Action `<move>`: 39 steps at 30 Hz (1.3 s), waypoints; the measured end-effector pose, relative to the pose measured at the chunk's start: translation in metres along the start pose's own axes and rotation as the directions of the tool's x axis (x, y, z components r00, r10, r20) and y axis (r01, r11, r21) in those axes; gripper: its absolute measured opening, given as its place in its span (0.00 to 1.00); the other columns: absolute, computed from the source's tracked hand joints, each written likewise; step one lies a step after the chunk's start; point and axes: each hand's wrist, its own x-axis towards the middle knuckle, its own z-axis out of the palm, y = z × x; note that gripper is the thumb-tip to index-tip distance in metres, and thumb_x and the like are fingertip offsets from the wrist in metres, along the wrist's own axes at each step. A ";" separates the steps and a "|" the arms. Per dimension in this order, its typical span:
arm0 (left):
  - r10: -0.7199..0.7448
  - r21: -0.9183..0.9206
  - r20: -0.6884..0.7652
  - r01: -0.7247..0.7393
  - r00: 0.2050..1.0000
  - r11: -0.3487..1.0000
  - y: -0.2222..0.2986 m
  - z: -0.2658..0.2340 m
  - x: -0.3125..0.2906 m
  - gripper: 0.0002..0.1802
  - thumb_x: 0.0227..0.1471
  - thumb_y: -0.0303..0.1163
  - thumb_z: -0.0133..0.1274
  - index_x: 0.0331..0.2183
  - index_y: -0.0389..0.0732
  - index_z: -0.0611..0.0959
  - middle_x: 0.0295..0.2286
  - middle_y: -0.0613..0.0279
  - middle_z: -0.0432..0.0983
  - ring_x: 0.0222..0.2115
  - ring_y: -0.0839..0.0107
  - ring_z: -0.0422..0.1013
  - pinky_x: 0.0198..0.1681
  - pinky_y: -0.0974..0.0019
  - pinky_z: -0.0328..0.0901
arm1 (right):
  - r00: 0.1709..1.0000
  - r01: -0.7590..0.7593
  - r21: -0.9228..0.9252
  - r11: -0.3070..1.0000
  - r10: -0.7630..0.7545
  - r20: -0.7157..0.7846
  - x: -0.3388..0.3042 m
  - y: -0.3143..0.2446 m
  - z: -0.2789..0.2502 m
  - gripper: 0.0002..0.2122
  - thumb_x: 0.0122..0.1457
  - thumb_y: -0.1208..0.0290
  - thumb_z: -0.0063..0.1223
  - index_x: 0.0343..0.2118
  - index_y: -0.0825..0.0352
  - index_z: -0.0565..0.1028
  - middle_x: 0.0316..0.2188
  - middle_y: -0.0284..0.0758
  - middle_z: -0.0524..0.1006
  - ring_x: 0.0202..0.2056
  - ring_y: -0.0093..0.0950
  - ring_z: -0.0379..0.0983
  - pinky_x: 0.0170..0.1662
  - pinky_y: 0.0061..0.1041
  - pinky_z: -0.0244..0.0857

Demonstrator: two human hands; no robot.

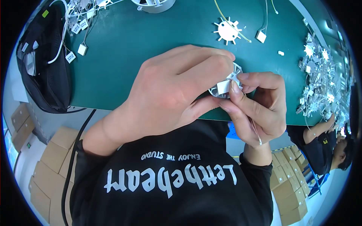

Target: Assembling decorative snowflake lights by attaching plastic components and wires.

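Observation:
My left hand (177,83) is closed around a round, silver-white spoked housing (215,92), covering much of its left side. At its face sits a small white square block (223,87). My right hand (260,103) is closed too, its fingertips pressed together at the block's right edge and the housing's rim. A thin wire (255,128) with a small white connector hangs over the right palm; where its other end goes is hidden by the fingers. Beyond the hands lies a white gear-shaped plate (227,31) with spokes sticking out, a yellowish wire across it.
On the green table (109,56) lie a wired white square (261,36), a white scrap (281,53), and a white round housing (154,5). A black bag (45,64) and tangled wired parts are at left. Another pile (316,79) lies at right, near a co-worker (320,145).

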 end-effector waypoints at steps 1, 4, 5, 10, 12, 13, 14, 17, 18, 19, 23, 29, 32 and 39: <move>0.009 -0.004 0.002 -0.009 1.000 1.000 -0.001 0.001 0.001 0.27 0.37 0.28 0.78 0.41 0.38 0.82 0.45 0.53 0.87 0.41 0.57 0.84 0.42 0.62 0.78 | 1.000 -0.004 -0.001 1.000 0.004 0.010 0.005 0.000 -0.005 0.15 0.49 0.83 0.73 0.41 0.75 0.87 0.43 0.46 0.79 0.39 0.32 0.74 0.41 0.26 0.70; 0.021 0.005 -0.002 -0.021 1.000 1.000 0.000 0.002 -0.004 0.28 0.39 0.30 0.79 0.41 0.37 0.81 0.44 0.50 0.87 0.42 0.57 0.84 0.43 0.63 0.78 | 1.000 -0.019 -0.070 0.997 0.019 -0.003 0.002 0.003 -0.017 0.15 0.47 0.84 0.74 0.40 0.73 0.88 0.38 0.42 0.80 0.35 0.30 0.75 0.39 0.24 0.71; 0.027 -0.002 -0.004 -0.027 1.000 1.000 0.000 0.002 -0.006 0.28 0.39 0.30 0.79 0.41 0.37 0.81 0.44 0.50 0.87 0.42 0.57 0.84 0.43 0.63 0.78 | 0.999 -0.034 -0.127 0.991 0.031 -0.022 -0.003 0.003 -0.021 0.14 0.46 0.83 0.75 0.39 0.72 0.88 0.34 0.39 0.80 0.33 0.28 0.76 0.37 0.23 0.71; 0.000 -0.008 0.036 0.001 0.999 1.000 0.001 0.001 -0.008 0.28 0.40 0.32 0.79 0.41 0.36 0.81 0.44 0.49 0.87 0.42 0.56 0.84 0.44 0.63 0.78 | 0.988 -0.121 -0.388 0.914 0.149 0.042 -0.012 -0.001 -0.022 0.14 0.43 0.83 0.75 0.36 0.70 0.88 0.26 0.33 0.80 0.29 0.26 0.77 0.35 0.23 0.72; -0.001 0.010 0.031 0.000 1.000 1.000 0.000 0.001 -0.004 0.28 0.40 0.32 0.79 0.41 0.36 0.81 0.45 0.49 0.86 0.43 0.56 0.84 0.44 0.63 0.78 | 0.990 -0.091 -0.426 0.900 0.128 0.058 -0.015 0.001 -0.024 0.14 0.45 0.84 0.74 0.38 0.72 0.87 0.29 0.36 0.81 0.31 0.27 0.78 0.36 0.23 0.72; 0.007 0.012 0.028 -0.008 1.000 1.000 -0.002 0.002 -0.002 0.28 0.40 0.32 0.79 0.41 0.36 0.81 0.45 0.49 0.86 0.43 0.56 0.84 0.44 0.63 0.78 | 0.990 -0.071 -0.460 0.885 0.120 0.078 -0.017 0.003 -0.025 0.15 0.46 0.85 0.73 0.40 0.74 0.86 0.32 0.39 0.82 0.34 0.29 0.79 0.37 0.23 0.72; 0.009 -0.005 0.027 -0.009 1.000 1.000 -0.005 0.005 0.000 0.29 0.39 0.32 0.79 0.41 0.36 0.80 0.45 0.48 0.86 0.43 0.54 0.84 0.44 0.62 0.78 | 0.989 -0.050 -0.492 0.869 0.113 0.099 -0.015 0.005 -0.027 0.16 0.48 0.86 0.72 0.42 0.75 0.86 0.35 0.42 0.83 0.36 0.30 0.81 0.37 0.23 0.71; 0.055 -0.025 -0.004 -0.055 0.998 0.998 0.004 0.001 0.010 0.30 0.39 0.32 0.79 0.42 0.37 0.80 0.45 0.48 0.86 0.43 0.52 0.84 0.45 0.59 0.78 | 0.975 -0.176 -0.241 0.954 0.203 0.093 0.009 -0.010 -0.042 0.19 0.49 0.85 0.73 0.46 0.77 0.84 0.42 0.46 0.83 0.45 0.33 0.81 0.45 0.26 0.73; 0.155 -0.014 0.019 -0.155 0.988 0.988 0.013 -0.005 0.010 0.29 0.40 0.32 0.78 0.43 0.38 0.81 0.47 0.50 0.85 0.45 0.52 0.82 0.45 0.57 0.77 | 0.968 -0.220 -0.124 0.968 0.232 0.091 0.020 -0.019 -0.049 0.21 0.50 0.84 0.74 0.49 0.78 0.83 0.46 0.48 0.83 0.49 0.34 0.81 0.48 0.27 0.74; 0.265 0.005 0.040 -0.266 0.963 0.964 0.012 -0.007 0.014 0.28 0.40 0.32 0.77 0.44 0.39 0.82 0.48 0.53 0.84 0.48 0.52 0.81 0.45 0.55 0.76 | 0.952 -0.281 0.098 0.955 0.265 0.155 0.022 -0.016 -0.051 0.23 0.52 0.82 0.73 0.53 0.76 0.81 0.49 0.49 0.82 0.53 0.37 0.80 0.53 0.30 0.74; -0.267 -0.425 -0.081 0.210 0.960 0.881 0.032 0.002 0.026 0.28 0.49 0.31 0.76 0.50 0.33 0.84 0.51 0.48 0.83 0.52 0.56 0.80 0.54 0.56 0.76 | 0.929 -0.367 0.519 0.772 0.329 0.167 0.024 -0.010 -0.053 0.22 0.58 0.81 0.71 0.56 0.76 0.80 0.53 0.48 0.81 0.56 0.37 0.79 0.60 0.35 0.73; -0.470 -0.696 0.328 0.546 0.819 0.466 0.023 -0.002 -0.001 0.31 0.52 0.29 0.74 0.55 0.31 0.81 0.52 0.46 0.82 0.49 0.63 0.82 0.57 0.62 0.75 | 0.882 -0.458 0.331 0.825 0.378 0.280 0.029 -0.017 -0.053 0.20 0.59 0.84 0.69 0.55 0.73 0.82 0.54 0.46 0.81 0.52 0.34 0.81 0.57 0.34 0.76; -0.484 -0.681 0.221 0.489 0.847 0.545 0.024 -0.004 0.005 0.31 0.53 0.27 0.73 0.56 0.30 0.80 0.52 0.47 0.82 0.50 0.63 0.81 0.57 0.62 0.75 | 0.859 -0.486 0.372 0.791 0.356 0.367 0.060 -0.011 -0.065 0.19 0.59 0.81 0.70 0.54 0.70 0.83 0.55 0.43 0.82 0.51 0.31 0.81 0.56 0.32 0.76; 0.026 0.126 -0.137 -0.008 0.990 0.992 0.018 -0.019 0.015 0.25 0.47 0.25 0.72 0.48 0.33 0.84 0.50 0.50 0.82 0.47 0.54 0.81 0.50 0.59 0.76 | 0.846 -0.033 0.800 0.599 0.443 -0.297 0.218 0.101 -0.212 0.19 0.76 0.59 0.51 0.56 0.73 0.75 0.55 0.47 0.79 0.57 0.35 0.77 0.67 0.34 0.69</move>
